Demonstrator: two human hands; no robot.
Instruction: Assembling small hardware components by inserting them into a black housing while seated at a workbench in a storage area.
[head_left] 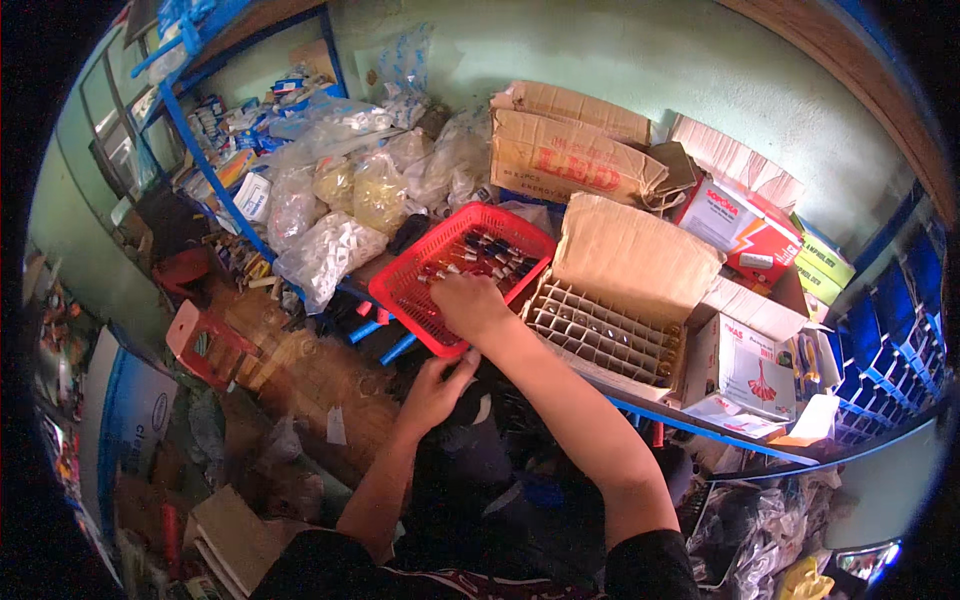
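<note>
A shallow red plastic basket point(400, 290) sits on the shelf edge in front of me, with several small pieces point(495, 255), dark with white or metallic ends, inside it. My right hand point(470, 308) reaches over the near rim into the basket. Its fingers point down and are hidden behind the back of the hand. Just below the basket's near corner is my left hand point(436, 392), its fingers curled and thumb raised; what lies between them is too small or covered to make out. Right of the basket stands an open divided carton point(640, 245), with round glass tops in some cells.
Clear bags of white and yellowish parts point(335, 245) crowd the shelf on the left. Large cardboard boxes point(570, 155) stand behind the basket. Red-and-white cartons point(735, 225) are at the right, by blue racks point(900, 340). A red plastic stool point(205, 345) is on the floor.
</note>
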